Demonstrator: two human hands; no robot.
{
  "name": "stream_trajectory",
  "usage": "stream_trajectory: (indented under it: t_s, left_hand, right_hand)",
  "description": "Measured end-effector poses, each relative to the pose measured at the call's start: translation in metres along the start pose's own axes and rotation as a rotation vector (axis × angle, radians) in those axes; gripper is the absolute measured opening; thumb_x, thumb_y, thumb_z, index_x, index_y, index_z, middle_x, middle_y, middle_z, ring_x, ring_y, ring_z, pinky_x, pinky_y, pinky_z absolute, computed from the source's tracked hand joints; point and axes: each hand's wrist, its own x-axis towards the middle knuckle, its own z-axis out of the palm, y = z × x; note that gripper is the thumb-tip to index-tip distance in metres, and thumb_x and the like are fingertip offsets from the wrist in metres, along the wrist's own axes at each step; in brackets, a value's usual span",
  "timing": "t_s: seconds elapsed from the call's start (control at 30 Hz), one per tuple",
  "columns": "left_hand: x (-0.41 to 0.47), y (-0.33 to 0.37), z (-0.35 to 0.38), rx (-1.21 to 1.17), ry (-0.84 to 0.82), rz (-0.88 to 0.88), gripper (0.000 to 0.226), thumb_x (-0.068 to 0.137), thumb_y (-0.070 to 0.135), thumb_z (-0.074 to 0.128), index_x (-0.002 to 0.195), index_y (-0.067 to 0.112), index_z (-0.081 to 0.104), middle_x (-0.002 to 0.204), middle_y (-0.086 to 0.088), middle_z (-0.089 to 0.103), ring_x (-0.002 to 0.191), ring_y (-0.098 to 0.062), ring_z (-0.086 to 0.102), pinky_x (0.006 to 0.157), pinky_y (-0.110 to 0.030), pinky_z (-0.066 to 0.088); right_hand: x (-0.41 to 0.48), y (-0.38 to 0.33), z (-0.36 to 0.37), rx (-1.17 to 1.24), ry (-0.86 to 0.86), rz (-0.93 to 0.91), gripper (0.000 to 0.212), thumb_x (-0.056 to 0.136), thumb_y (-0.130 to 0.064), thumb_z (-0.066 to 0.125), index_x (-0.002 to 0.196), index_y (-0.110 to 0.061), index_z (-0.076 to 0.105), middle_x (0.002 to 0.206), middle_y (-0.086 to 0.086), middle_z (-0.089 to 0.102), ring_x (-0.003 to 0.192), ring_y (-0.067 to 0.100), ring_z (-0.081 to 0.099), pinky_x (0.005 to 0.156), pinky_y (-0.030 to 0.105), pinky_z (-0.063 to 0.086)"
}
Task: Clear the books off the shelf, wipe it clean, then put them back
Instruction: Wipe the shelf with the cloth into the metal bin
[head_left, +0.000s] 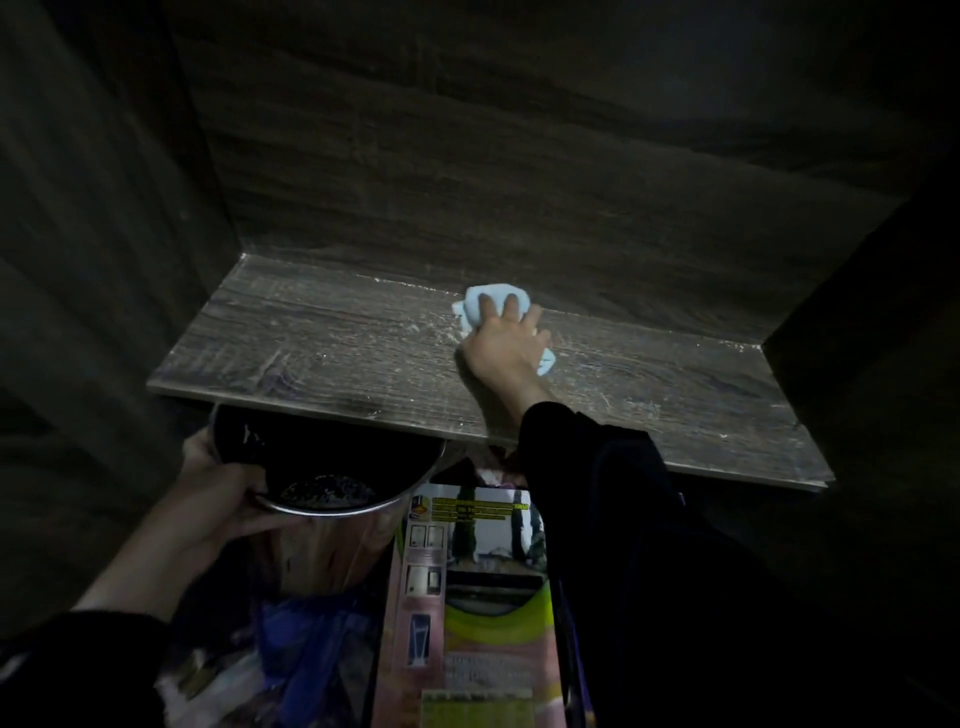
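- Our right hand (506, 345) lies flat on the pale blue cloth (496, 296), fingers spread and pressing it onto the shelf (311, 343). Its grip pinches nothing; the cloth just bunches out past the palm's right side.
- The cloth sits close to the back wall, a little right of the shelf's middle. No books stand on the board.
- Our left hand (218, 483) has its grip curled round the rim of a metal bin (332, 467), held just under the shelf's front edge, left of the wiping hand.
- The shelf's long axis runs left to right, and a pale dusty streak (405, 283) lies along the back seam to the cloth's left. We judge the next stroke should go leftward and forward, toward the bin's mouth. The right hand is the only one on the board.
- A printed box (478, 597) stands below the shelf; we cannot tell whether it is one of the books.
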Motion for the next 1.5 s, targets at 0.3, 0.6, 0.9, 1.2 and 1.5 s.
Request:
stream_trajectory:
  t_s: [0.3,0.6,0.9,1.2,1.5]
  left_hand:
    - [0.0,0.0,-0.003,-0.003,-0.004,-0.003,0.055,0.082,-0.023,0.032,0.116,0.02,0.03,0.121,-0.004,0.038,0.086,-0.024,0.052,0.037,-0.042,0.051]
    - [0.009,-0.006,-0.009,0.014,-0.044,-0.019,0.058,0.08,-0.021,0.037,0.118,0.021,0.033,0.105,0.0,0.049,0.084,-0.027,0.058,0.041,-0.041,0.055]
    - [0.007,-0.005,-0.01,-0.026,-0.066,-0.021,0.057,0.079,-0.021,0.034,0.117,0.021,0.033,0.121,-0.01,0.046,0.088,-0.028,0.057,0.039,-0.037,0.053]
    - [0.004,-0.002,-0.008,-0.031,-0.054,-0.033,0.06,0.078,-0.02,0.032,0.117,0.027,0.031,0.118,-0.005,0.044,0.092,-0.029,0.054,0.037,-0.036,0.052]
    - [-0.009,0.004,-0.005,-0.035,-0.048,-0.022,0.061,0.082,-0.016,0.033,0.124,0.028,0.03,0.107,-0.001,0.047,0.079,-0.02,0.054,0.036,-0.032,0.051]
  right_hand:
    - [-0.009,-0.017,0.019,0.13,0.074,-0.494,0.052,0.089,-0.01,0.051,0.139,-0.024,0.049,0.149,0.013,0.038,0.131,0.039,0.032,0.109,0.037,0.024]
    - [-0.008,0.039,0.01,0.418,0.438,0.014,0.045,0.092,-0.013,0.051,0.137,-0.014,0.05,0.143,0.016,0.043,0.124,0.037,0.04,0.097,0.031,0.027]
    - [-0.005,-0.016,0.02,0.109,0.064,-0.054,0.051,0.102,-0.042,0.025,0.152,-0.031,0.018,0.16,0.009,0.003,0.145,0.035,0.002,0.113,0.052,0.007]
    - [-0.038,-0.034,0.038,0.125,-0.019,-0.473,0.049,0.102,-0.042,0.03,0.15,-0.037,0.02,0.16,0.004,0.013,0.145,0.027,0.011,0.117,0.044,0.012]
    - [-0.094,-0.054,0.051,0.074,-0.058,-0.783,0.064,0.082,-0.024,0.031,0.145,-0.021,0.039,0.15,0.02,0.033,0.131,0.045,0.034,0.103,0.056,0.031]
